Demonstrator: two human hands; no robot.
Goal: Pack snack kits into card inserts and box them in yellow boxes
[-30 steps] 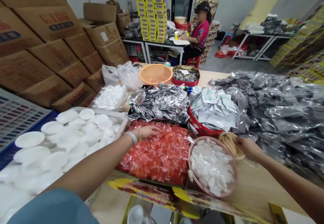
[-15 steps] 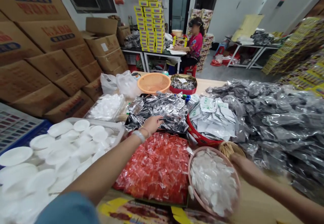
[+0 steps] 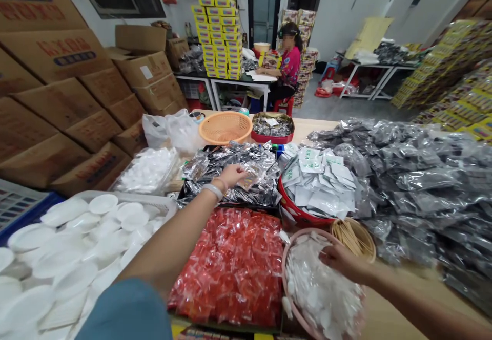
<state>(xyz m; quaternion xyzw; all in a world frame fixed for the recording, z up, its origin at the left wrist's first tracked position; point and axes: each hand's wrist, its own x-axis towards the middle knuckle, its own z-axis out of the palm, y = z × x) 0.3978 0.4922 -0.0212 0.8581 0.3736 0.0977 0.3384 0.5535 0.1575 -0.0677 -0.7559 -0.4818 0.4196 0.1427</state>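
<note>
My left hand point(image 3: 231, 175) reaches over the heap of silver foil sachets point(image 3: 234, 168) and pinches one silver sachet point(image 3: 249, 177) between its fingers. A pale band sits on that wrist. My right hand point(image 3: 335, 257) rests with curled fingers on the white packets in the pink basin point(image 3: 295, 317); what it holds, if anything, is hidden. A small round basket of wooden sticks point(image 3: 355, 235) stands just right of that hand. Between my arms lies a tray of red sachets point(image 3: 234, 263).
White plastic lids point(image 3: 77, 248) fill a tray at left, cardboard boxes point(image 3: 77, 94) stacked behind. A red basin of white-green sachets point(image 3: 321, 181), an orange basket point(image 3: 225, 126) and a big heap of grey bags point(image 3: 423, 176) crowd the table. A seated person point(image 3: 286, 63) works at a far table.
My left hand went from the red sachets up to the silver heap and took hold of a sachet. My right hand moved left from the stick basket onto the white packets.
</note>
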